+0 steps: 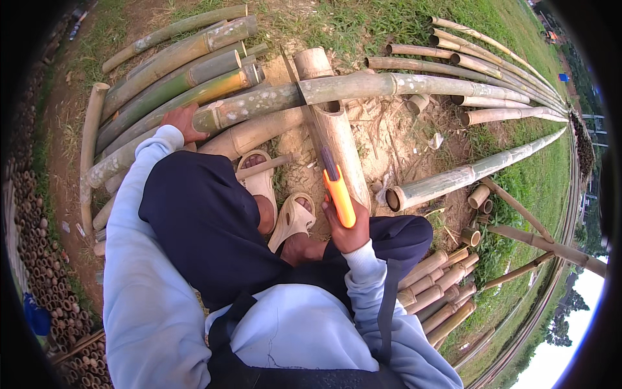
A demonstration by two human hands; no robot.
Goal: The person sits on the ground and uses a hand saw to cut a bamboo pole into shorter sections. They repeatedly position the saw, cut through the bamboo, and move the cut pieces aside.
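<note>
A long bamboo pole (pixel 363 87) lies crosswise before me, resting over a thicker bamboo piece (pixel 345 146) that points away from me. My right hand (pixel 351 228) is closed around the orange handle of a hand saw (pixel 338 194). The saw's blade crosses the pole just left of the thick piece, and its tip shows beyond the pole. How deep the teeth sit in the bamboo I cannot tell. To the left, my left hand (pixel 184 123) grips the pole from above, with part of its fingers hidden. My sandalled feet (pixel 295 219) are just below the pole.
Cut bamboo lengths (pixel 214 65) are stacked at the far left. Long poles (pixel 492 71) fan out at the far right, and another pole (pixel 466 181) lies nearer. Short pieces (pixel 437 285) are piled beside my right knee. Sawdust (pixel 382 139) covers the ground around the thick piece.
</note>
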